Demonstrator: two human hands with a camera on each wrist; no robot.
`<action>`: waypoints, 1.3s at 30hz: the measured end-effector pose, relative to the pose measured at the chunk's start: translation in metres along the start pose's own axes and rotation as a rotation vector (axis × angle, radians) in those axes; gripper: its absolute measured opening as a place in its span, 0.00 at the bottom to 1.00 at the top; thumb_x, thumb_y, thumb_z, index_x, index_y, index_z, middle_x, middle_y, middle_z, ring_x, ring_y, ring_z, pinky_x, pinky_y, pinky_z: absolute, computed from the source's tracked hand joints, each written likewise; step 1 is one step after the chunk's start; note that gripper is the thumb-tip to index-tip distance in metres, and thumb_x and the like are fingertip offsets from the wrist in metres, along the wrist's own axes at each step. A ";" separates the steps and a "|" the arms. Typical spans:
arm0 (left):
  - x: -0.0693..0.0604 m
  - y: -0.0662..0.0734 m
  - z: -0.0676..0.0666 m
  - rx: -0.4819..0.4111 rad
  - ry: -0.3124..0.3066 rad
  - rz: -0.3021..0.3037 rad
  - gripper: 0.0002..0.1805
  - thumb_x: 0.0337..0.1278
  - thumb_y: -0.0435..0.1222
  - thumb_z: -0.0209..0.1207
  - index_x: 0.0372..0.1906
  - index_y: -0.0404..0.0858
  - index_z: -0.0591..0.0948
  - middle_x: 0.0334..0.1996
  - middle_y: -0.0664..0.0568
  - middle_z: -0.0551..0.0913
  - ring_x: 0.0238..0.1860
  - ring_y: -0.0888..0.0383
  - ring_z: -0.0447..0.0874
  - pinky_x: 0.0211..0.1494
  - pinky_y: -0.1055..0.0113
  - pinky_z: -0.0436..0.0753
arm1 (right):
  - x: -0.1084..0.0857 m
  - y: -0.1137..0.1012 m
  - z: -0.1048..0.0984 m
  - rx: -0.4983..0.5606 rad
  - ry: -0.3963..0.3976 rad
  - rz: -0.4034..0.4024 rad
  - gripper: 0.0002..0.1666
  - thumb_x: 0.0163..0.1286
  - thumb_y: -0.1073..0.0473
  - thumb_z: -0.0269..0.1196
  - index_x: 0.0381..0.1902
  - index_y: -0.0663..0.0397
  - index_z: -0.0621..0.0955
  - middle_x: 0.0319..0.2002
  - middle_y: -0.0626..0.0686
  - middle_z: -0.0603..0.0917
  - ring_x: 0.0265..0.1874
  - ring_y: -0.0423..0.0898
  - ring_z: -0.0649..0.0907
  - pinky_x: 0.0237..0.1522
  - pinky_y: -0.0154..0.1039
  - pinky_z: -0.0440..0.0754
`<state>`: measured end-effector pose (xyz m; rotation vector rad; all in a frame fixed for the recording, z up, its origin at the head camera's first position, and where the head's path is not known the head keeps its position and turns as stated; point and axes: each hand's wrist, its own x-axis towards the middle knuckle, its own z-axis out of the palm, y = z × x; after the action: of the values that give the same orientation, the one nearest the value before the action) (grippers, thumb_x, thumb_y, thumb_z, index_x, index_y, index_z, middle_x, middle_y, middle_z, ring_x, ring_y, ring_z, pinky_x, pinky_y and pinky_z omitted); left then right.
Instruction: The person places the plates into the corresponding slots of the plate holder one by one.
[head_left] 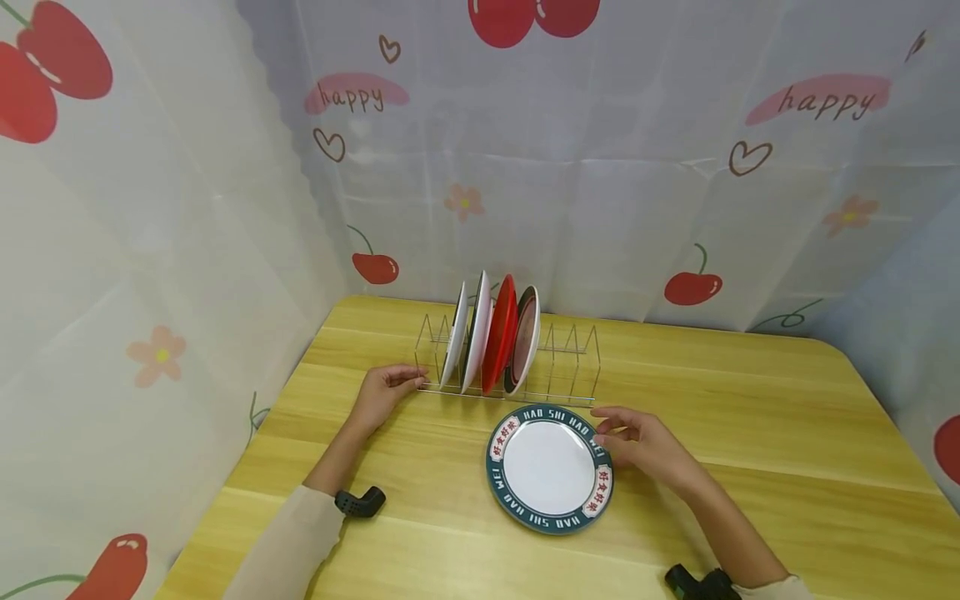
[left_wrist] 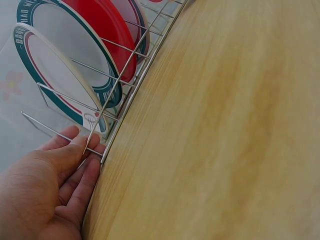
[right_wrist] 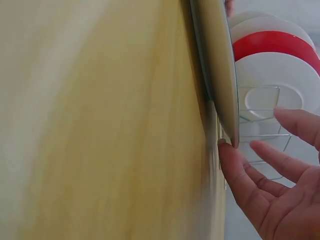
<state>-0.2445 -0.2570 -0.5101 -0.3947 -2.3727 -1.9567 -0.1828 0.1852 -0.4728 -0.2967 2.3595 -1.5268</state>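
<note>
A wire dish rack [head_left: 558, 398] stands on the table with several plates upright in its left and middle slots, among them a red plate [head_left: 500, 333] and a white plate with a green rim [left_wrist: 59, 82]. My left hand [head_left: 382, 398] pinches the rack's front left corner between thumb and fingers. A white plate with a dark green lettered rim [head_left: 550, 467] lies face up in front of the rack. At that plate's right edge is my right hand [head_left: 637, 442], its fingers spread; in the right wrist view one fingertip [right_wrist: 229, 150] meets the rim and the others stay apart.
The wooden table [head_left: 720, 400] has a rounded back right corner. A patterned curtain [head_left: 570, 208] hangs behind it and at both sides. Black wrist devices [head_left: 362, 502] sit on both forearms. The rack's right-hand slots [head_left: 573, 358] hold no plates.
</note>
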 end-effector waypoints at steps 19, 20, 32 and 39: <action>0.007 -0.032 -0.004 -0.023 0.017 0.030 0.11 0.65 0.27 0.63 0.49 0.25 0.86 0.45 0.33 0.87 0.44 0.50 0.91 0.51 0.66 0.88 | 0.003 0.004 0.002 -0.010 -0.177 -0.058 0.44 0.59 0.78 0.70 0.73 0.59 0.71 0.43 0.63 0.82 0.37 0.54 0.82 0.36 0.36 0.87; 0.007 -0.032 -0.004 -0.028 0.017 0.032 0.11 0.65 0.27 0.63 0.49 0.24 0.86 0.45 0.33 0.87 0.43 0.52 0.91 0.50 0.66 0.88 | 0.003 0.005 0.001 0.001 -0.185 -0.054 0.47 0.59 0.77 0.70 0.75 0.57 0.69 0.44 0.63 0.83 0.38 0.54 0.81 0.36 0.36 0.87; 0.007 -0.034 -0.002 -0.022 0.017 0.043 0.11 0.65 0.27 0.64 0.49 0.26 0.86 0.45 0.35 0.88 0.44 0.47 0.91 0.50 0.65 0.88 | 0.000 0.010 -0.004 0.330 -0.372 0.040 0.50 0.69 0.75 0.59 0.82 0.55 0.50 0.57 0.70 0.81 0.43 0.57 0.86 0.45 0.46 0.90; 0.007 -0.034 -0.002 -0.025 0.015 0.029 0.11 0.65 0.27 0.64 0.49 0.26 0.86 0.45 0.34 0.88 0.46 0.40 0.89 0.50 0.65 0.88 | -0.003 0.005 -0.006 0.410 -0.429 0.010 0.47 0.71 0.75 0.55 0.82 0.49 0.52 0.59 0.71 0.76 0.41 0.58 0.86 0.38 0.51 0.91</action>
<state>-0.2590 -0.2637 -0.5407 -0.4118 -2.3225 -1.9714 -0.1821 0.1930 -0.4744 -0.4567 1.6798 -1.6964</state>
